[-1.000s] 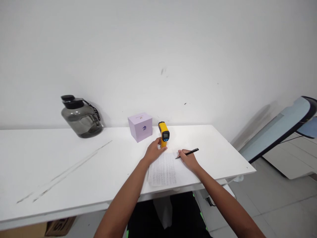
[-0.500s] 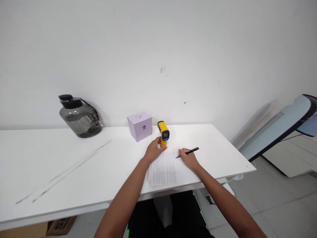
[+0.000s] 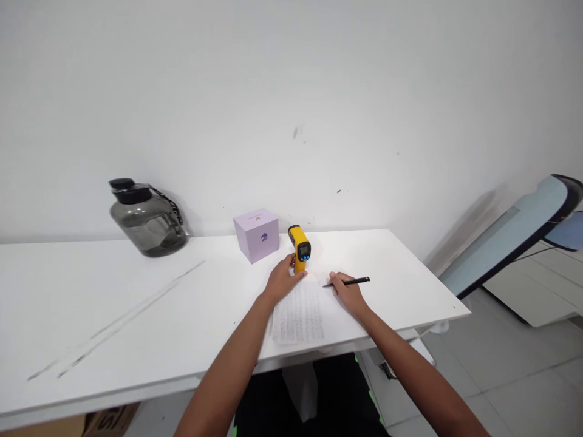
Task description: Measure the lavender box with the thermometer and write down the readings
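Just below centre, my left hand (image 3: 282, 280) grips the yellow thermometer (image 3: 299, 236) while the pen (image 3: 357, 280) in my right hand (image 3: 350, 296) has tipped flatter over the paper (image 3: 298, 315), seemingly mid-writing.

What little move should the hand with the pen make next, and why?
Maybe the right hand should nudge the pen slightly left. Its tip is just right of the rows of marks on the paper, and the left hand is busy holding the yellow device. I can't tell if the tip touches.
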Available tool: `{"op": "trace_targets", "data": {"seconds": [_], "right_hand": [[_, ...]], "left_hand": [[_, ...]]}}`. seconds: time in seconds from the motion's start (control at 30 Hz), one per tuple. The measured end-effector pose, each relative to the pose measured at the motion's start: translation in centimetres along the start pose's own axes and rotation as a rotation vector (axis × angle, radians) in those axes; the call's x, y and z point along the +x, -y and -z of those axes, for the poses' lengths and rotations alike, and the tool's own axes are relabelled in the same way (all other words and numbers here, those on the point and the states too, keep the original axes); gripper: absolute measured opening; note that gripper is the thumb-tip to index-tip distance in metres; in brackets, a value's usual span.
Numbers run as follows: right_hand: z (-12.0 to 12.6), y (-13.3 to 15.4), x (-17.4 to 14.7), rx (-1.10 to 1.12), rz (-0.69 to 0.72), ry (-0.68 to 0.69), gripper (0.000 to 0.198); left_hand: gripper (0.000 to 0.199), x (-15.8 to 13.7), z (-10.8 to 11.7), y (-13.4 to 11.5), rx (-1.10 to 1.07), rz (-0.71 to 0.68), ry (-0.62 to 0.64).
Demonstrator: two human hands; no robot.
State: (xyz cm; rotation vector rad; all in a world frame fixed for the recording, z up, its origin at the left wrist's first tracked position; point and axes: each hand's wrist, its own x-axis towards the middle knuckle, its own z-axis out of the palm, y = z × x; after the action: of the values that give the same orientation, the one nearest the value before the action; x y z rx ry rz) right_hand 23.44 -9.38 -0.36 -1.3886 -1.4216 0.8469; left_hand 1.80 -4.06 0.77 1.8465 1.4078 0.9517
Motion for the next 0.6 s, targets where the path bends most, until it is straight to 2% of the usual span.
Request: {"op": "trace_targets", "data": {"seconds": [0.17,0.27,0.33,0.43,0.6], "right_hand": [[0.1,0.1,-0.2,-0.06,0.021,-0.055,0.048],[0.2,-0.2,0.0,-0.056,0.099,-0.14,0.041],[0.1,-0.6,0.2,-0.041,0.138,-0.178,0.043],[-0.1,-1.5,0.7,0.0,0.073,-0.194,0.055],[-0.4,-2.5,1.2,0.052,0.028,-0.204,0.056]], "left_hand": [[0.054,-0.1,0.0,0.1,0.0,0.0,-0.007],[0.053,-0.1,0.0,0.0,0.008,0.007,-0.013],[0.053,-0.1,0.0,0.0,0.015,0.007,-0.014],[0.053,-0.1,0.1,0.0,0.021,0.006,-0.016],[0.051,-0.2,0.1,-0.2,0.022,0.018,-0.028]]}}
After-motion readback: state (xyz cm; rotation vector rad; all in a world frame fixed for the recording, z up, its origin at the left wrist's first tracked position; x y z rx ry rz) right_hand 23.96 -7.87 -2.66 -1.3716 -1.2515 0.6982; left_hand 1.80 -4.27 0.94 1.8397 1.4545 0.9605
